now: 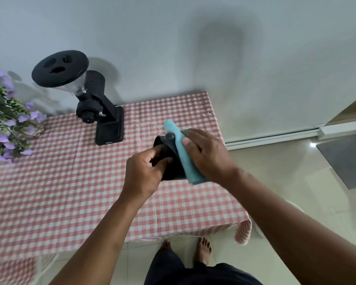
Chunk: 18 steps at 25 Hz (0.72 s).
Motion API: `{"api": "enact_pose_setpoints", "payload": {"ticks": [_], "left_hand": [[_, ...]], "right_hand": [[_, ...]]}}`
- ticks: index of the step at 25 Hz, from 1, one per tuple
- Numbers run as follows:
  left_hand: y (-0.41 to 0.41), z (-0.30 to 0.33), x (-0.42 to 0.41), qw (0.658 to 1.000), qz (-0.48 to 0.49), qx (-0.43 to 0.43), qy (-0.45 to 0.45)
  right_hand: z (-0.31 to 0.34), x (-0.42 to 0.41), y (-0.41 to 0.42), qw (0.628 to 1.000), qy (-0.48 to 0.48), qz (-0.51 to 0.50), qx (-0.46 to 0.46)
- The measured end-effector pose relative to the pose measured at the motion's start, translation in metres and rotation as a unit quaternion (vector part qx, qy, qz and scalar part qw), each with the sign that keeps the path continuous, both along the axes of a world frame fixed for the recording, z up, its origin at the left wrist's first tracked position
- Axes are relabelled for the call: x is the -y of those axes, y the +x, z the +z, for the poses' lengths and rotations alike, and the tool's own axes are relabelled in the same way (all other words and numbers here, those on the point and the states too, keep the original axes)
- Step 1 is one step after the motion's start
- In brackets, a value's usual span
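Observation:
My left hand point(144, 171) grips a black container point(169, 161) with a round knob on its lid, held above the table. My right hand point(206, 155) presses a folded light-blue cloth point(183, 159) flat against the container's right side, thumb tucked on the cloth's edge. Most of the container's body is hidden behind my hands and the cloth. A black coffee grinder point(95, 105) with a clear hopper and a black lid stands at the back of the table, left of my hands.
The table carries a pink-and-white checked cloth point(60, 192). Purple flowers with green leaves point(6, 120) stand at the table's left edge. A white wall rises behind. Tiled floor and a grey mat point(345, 161) lie to the right; my bare feet show below the table's front edge.

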<state>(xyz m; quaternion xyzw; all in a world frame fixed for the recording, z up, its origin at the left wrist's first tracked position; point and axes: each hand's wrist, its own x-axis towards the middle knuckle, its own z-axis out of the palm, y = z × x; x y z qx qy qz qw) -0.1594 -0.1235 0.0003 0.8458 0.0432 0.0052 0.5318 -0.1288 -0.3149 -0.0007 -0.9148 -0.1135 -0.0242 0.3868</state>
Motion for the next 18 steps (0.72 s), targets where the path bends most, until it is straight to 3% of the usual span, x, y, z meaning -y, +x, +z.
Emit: {"api": "enact_pose_setpoints", "payload": {"ticks": [2, 4, 7, 10, 13, 16, 18], "left_hand": [[0.002, 0.0, -0.002, 1.0, 0.007, -0.006, -0.014], [-0.001, -0.001, -0.003, 1.0, 0.003, -0.01, -0.019], [-0.006, -0.001, -0.002, 1.0, -0.012, 0.005, 0.013], [-0.009, 0.002, 0.002, 0.997, -0.024, 0.042, 0.055], [-0.003, 0.003, 0.002, 0.997, 0.011, 0.035, 0.066], [0.0, 0.005, 0.0, 0.987, 0.025, 0.047, 0.15], [0.0, 0.009, 0.0, 0.986, 0.037, 0.041, 0.157]], "right_hand": [[-0.011, -0.01, -0.035, 0.996, -0.016, 0.016, 0.081], [-0.018, -0.01, -0.047, 0.995, 0.013, 0.02, 0.094], [-0.015, 0.002, -0.012, 0.992, 0.112, -0.03, -0.046], [-0.001, 0.018, 0.017, 0.949, 0.238, -0.036, -0.206], [-0.003, 0.011, 0.005, 0.95, 0.26, -0.021, -0.172], [-0.013, -0.005, -0.014, 0.959, 0.258, -0.061, -0.104], [-0.015, -0.01, -0.02, 0.96, 0.262, -0.076, -0.059]]}}
